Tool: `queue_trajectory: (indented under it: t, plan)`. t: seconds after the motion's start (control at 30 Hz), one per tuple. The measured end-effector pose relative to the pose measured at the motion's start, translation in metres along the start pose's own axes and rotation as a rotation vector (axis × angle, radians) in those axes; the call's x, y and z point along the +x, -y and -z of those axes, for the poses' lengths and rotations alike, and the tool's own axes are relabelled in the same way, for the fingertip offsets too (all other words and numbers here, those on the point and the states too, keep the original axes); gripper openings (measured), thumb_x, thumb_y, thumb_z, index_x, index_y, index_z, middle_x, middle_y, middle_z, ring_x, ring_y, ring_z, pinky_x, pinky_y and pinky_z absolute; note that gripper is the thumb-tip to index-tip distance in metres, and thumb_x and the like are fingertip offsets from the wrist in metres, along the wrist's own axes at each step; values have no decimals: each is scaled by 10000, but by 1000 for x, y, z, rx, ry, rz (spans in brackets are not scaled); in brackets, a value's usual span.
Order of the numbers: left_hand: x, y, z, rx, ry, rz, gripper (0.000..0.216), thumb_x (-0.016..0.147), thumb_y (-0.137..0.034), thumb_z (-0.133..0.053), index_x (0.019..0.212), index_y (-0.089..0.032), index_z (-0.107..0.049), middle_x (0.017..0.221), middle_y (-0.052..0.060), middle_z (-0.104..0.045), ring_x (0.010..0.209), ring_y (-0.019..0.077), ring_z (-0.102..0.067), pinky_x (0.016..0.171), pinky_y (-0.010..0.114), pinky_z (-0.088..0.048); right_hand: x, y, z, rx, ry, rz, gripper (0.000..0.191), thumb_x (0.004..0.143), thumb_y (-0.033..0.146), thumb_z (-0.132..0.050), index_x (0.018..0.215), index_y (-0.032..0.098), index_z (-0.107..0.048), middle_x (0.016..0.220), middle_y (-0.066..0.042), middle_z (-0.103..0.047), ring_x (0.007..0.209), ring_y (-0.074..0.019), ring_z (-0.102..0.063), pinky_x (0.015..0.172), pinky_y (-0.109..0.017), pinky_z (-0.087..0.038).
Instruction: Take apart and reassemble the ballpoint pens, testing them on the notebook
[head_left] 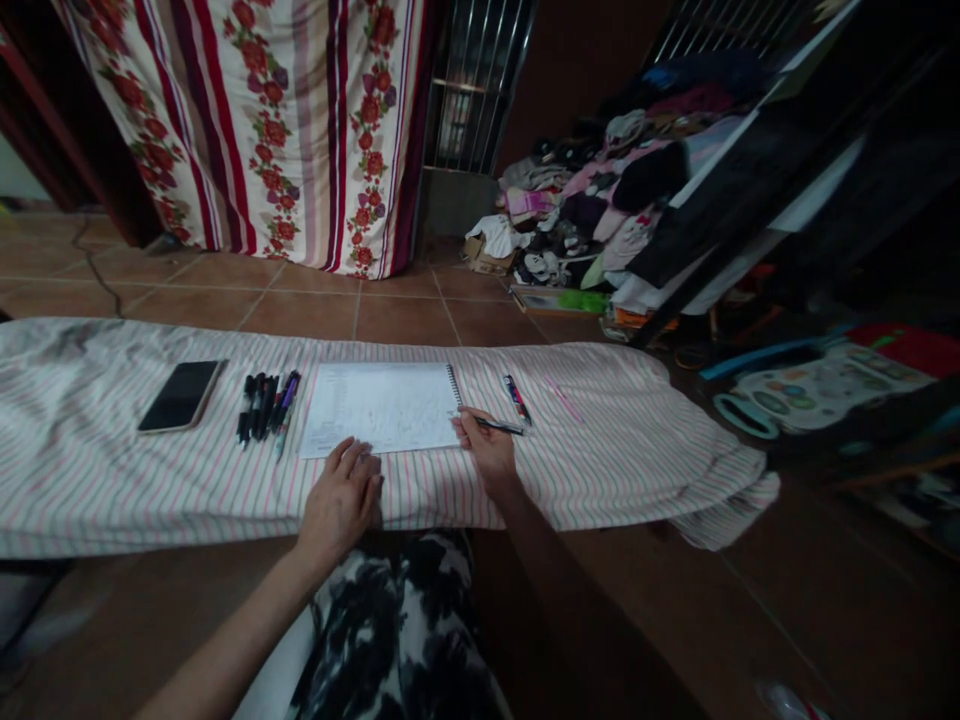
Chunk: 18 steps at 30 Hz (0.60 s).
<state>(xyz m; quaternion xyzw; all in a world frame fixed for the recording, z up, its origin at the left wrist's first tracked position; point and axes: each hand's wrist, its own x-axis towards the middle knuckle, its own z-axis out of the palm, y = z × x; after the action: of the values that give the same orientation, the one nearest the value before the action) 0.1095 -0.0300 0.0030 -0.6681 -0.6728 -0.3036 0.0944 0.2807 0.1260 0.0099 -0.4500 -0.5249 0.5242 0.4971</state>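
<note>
A spiral notebook [382, 400] with a white page lies on the striped cloth, its coil along the right edge. My left hand [343, 492] rests flat with fingers stretched out, the fingertips at the notebook's lower left edge. At the lower right corner my right hand [486, 448] is closed around a dark pen [499, 427], which lies nearly level and points to both sides. Faint marks show on the page, too small to read. Left of the notebook several pens [264, 405] lie side by side. Right of it are a dark, multicoloured pen [517, 398] and a thin pink pen [564, 399].
A phone [182, 397] lies on the striped cloth [615, 460] at the left. Beyond stand a floral curtain [300, 130] and a heap of clothes [592, 200] on the tiled floor [315, 300]. A dark slanted frame and a printed bag [832, 385] are at the right.
</note>
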Motion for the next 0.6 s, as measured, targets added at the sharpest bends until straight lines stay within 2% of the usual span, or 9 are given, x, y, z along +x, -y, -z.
queue_trajectory:
  t: [0.1, 0.3, 0.43, 0.6]
  plan:
    - [9, 5, -4, 33, 26, -56, 238, 887, -211, -443, 1021, -128, -621, 1125, 137, -606, 1205, 290, -443, 984, 519, -448, 10, -4, -5, -35, 3, 15, 488, 625, 553, -667, 876, 135, -660, 691, -59, -672, 583, -135, -571, 515, -256, -429]
    - [25, 34, -13, 75, 114, -199, 291, 900, -244, -424, 1104, -105, -576, 1152, 151, -590, 1224, 293, -426, 982, 481, -430, 19, -11, -24, -117, 166, 41, 396, 689, 506, -635, 857, 149, -665, 696, -58, -690, 635, -155, -623, 593, -272, -470]
    - [31, 47, -13, 97, 179, -272, 307, 895, -273, -426, 1117, -116, -569, 1118, 151, -595, 1083, 279, -516, 898, 456, -460, 21, -17, -50, -193, 290, 54, 327, 751, 445, -581, 887, 160, -663, 719, -49, -705, 659, -149, -644, 610, -253, -477]
    - [33, 45, -11, 82, 174, -254, 313, 877, -273, -436, 1108, -116, -576, 1095, 157, -597, 1039, 283, -521, 861, 452, -460, 35, -18, -92, -364, 343, 131, 260, 772, 397, -561, 888, 191, -670, 739, -16, -709, 693, -139, -650, 623, -227, -472]
